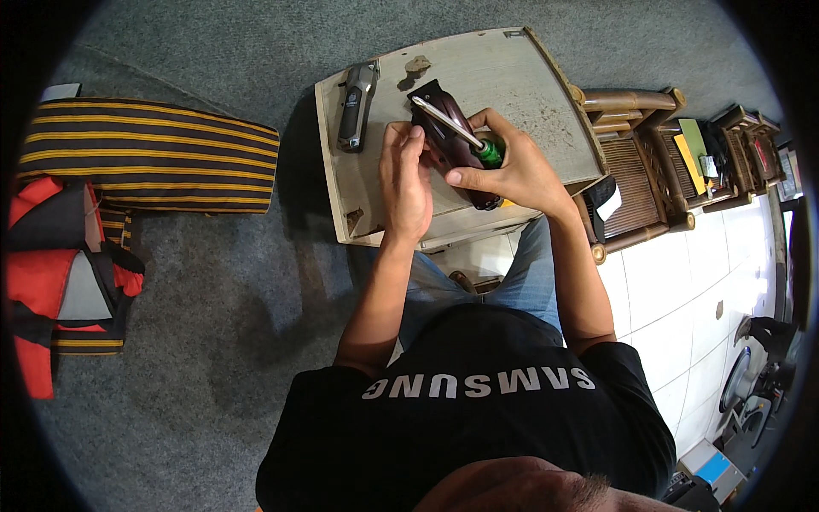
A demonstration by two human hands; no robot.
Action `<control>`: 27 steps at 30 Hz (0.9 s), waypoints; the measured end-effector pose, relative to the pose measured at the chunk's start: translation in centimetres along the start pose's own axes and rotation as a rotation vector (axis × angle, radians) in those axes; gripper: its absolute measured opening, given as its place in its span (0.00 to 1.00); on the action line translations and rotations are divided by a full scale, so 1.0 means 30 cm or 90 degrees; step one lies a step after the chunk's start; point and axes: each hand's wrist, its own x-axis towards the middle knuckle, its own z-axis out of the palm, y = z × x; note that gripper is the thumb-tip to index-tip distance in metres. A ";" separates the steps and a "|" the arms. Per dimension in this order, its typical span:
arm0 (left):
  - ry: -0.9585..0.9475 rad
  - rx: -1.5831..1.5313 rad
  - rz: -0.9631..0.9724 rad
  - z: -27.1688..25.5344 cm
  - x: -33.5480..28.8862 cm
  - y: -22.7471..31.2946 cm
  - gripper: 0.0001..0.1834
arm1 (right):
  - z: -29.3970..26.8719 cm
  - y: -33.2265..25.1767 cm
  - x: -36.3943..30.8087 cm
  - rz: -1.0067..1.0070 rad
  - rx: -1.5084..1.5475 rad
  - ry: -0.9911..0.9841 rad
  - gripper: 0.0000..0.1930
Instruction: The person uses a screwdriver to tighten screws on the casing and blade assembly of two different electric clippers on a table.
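A dark maroon hair clipper [461, 155] is over the top of a small worn table, its blade end pointing away from me. My left hand [406, 181] is curled along the clipper's left side, the thumb up near its body, gripping it. My right hand [531, 171] is closed around the green handle of a screwdriver [490, 154]. The screwdriver's metal shaft lies slanted across the clipper's upper face, tip toward the blade end. Part of the clipper's lower end is hidden by my right hand. To the left, a second, grey hair clipper [356, 109] rests on the tabletop.
The pale tabletop [503, 68] has a raised edge and brown stains. Bamboo chairs [631, 179] stand on the right, with yellow and green folders [693, 154] on one. A striped cushioned bench [153, 158] with red and black clothing [51, 282] is at the left.
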 end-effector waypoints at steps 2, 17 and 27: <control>0.002 0.003 0.008 0.006 0.001 0.003 0.09 | 0.002 0.001 0.001 -0.008 -0.005 0.003 0.39; -0.011 -0.001 0.007 0.002 0.000 -0.001 0.08 | -0.002 -0.008 -0.002 -0.007 0.003 -0.003 0.38; -0.018 0.002 0.007 0.000 0.000 -0.004 0.09 | 0.006 0.016 0.001 -0.044 -0.006 0.015 0.39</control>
